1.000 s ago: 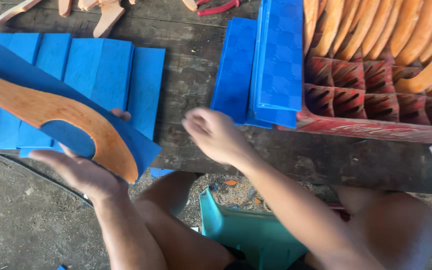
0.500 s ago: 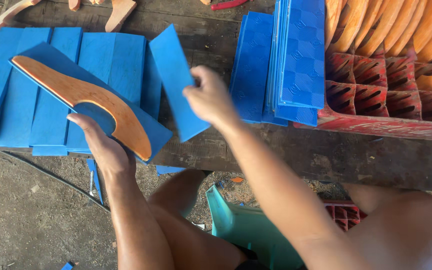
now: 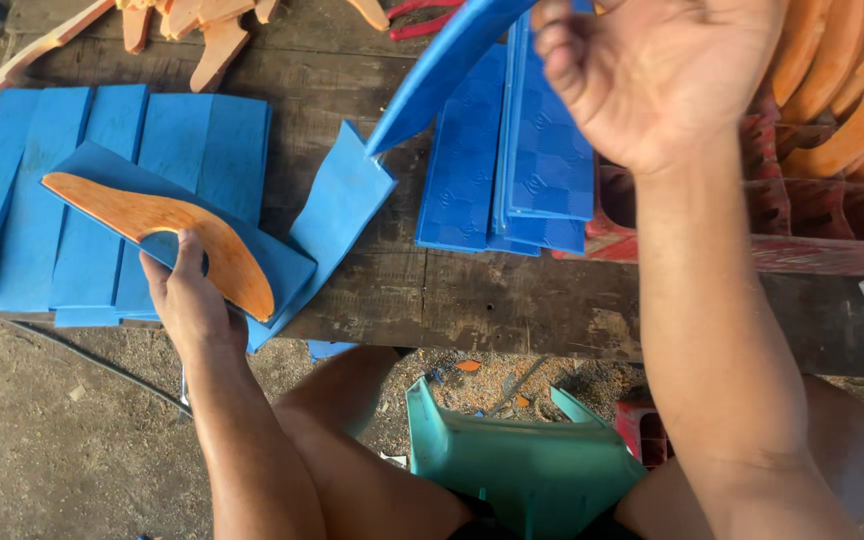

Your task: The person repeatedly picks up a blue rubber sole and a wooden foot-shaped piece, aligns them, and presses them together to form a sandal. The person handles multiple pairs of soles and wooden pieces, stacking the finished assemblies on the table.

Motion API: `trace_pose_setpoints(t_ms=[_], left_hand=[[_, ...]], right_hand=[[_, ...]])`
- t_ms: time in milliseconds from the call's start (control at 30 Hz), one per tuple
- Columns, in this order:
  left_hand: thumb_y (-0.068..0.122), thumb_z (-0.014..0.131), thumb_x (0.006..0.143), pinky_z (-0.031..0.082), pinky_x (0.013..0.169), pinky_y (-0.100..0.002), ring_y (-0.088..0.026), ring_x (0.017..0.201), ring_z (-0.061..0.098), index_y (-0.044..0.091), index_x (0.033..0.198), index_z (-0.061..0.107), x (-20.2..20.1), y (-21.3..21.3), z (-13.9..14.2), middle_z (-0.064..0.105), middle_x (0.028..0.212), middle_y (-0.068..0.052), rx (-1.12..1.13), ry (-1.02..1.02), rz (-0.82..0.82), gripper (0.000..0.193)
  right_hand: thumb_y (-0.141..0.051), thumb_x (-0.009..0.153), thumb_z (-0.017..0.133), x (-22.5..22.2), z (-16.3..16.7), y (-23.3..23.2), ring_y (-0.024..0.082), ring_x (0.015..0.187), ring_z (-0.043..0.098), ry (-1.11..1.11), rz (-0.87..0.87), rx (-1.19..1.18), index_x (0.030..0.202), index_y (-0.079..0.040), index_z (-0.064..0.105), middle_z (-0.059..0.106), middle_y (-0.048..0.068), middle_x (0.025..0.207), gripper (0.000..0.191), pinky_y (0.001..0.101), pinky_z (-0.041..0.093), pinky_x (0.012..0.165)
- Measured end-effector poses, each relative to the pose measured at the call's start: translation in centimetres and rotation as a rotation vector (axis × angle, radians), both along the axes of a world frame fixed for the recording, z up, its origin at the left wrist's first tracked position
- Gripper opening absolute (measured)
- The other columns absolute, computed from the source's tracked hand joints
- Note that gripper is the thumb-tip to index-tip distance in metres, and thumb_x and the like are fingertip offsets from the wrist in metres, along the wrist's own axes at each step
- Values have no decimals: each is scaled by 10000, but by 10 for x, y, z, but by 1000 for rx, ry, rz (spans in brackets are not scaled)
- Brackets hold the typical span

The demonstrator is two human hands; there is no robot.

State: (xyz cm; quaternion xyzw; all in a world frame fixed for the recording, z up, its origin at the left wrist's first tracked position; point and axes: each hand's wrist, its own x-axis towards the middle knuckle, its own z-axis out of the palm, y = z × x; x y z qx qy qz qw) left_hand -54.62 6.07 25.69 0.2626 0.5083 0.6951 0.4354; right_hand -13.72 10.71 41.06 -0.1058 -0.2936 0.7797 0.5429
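The orange curved piece, shaped like a shoe sole, lies on a blue foam sheet directly under the left hand, at the near edge of the wooden workbench. The likeliest slip, as I judge it, is that the sole shifts on the sheet beneath it: the left hand presses only at the sole's near side, with its thumb on the orange surface and its fingers hidden below the sheet, so a nudge at the far tip could turn it out of line. That sheet also overhangs the bench edge by the wrist and could tip or slide off if the pinch loosens. The left hand is partly closed, pinching sole and sheet together. The right hand, raised high and close to the camera, is curled with its fingers bent inward; a blue strip rises to just left of its fingers, but whether the hand truly grips it I cannot tell, since the contact is at the frame edge. If held loosely, the strip could drop onto the loose blue piece between the hands. Below the right hand stands a stack of blue textured sheets; behind the right wrist is a red crate.
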Motion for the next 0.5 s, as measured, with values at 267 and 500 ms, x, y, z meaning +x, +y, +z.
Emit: trace_pose_setpoints(t_ms=[267, 500], left_hand=[[240, 535, 1036, 634, 921, -443, -324, 1050, 700, 118, 1495, 357, 23, -26, 18, 631, 1239, -179, 185, -94, -116, 507], [194, 493, 1106, 570, 941, -433, -305, 1080, 682, 42, 1446, 439, 106, -2, -28, 657, 1231, -201, 122, -276, -321, 376]], right_hand=[[-44, 1030, 656, -17, -28, -21, 218, 852, 769, -978, -276, 239, 1185, 7, 653, 713, 111, 1030, 163, 390, 700, 766], [-125, 1033, 656, -17, -51, -7, 186, 814, 744, -796, -396, 267, 1192, -33, 639, 680, 40, 962, 185, 363, 673, 734]])
